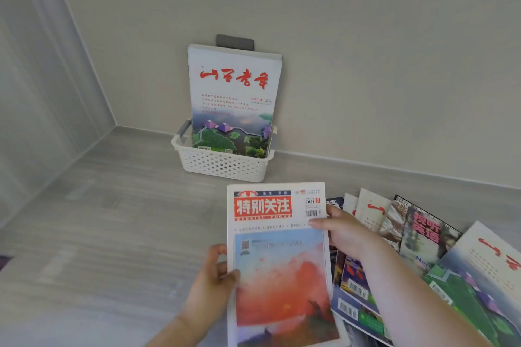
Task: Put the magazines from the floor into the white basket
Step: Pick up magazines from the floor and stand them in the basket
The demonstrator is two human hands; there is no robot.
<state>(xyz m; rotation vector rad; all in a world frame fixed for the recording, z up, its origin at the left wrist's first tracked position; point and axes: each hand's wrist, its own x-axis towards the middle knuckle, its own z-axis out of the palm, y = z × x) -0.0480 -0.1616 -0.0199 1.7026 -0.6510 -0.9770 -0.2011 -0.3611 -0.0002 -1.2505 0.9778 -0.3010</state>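
Both hands hold one magazine face up above the grey floor, in front of the white basket. Its cover is white with a red title block at the top and an orange-red picture below. The left hand pinches the left edge, thumb on the cover; the right hand grips the right edge near the barcode. The perforated basket stands against the wall with magazines upright in it, the front one bearing red brush script. More magazines lie fanned along the floor's right side.
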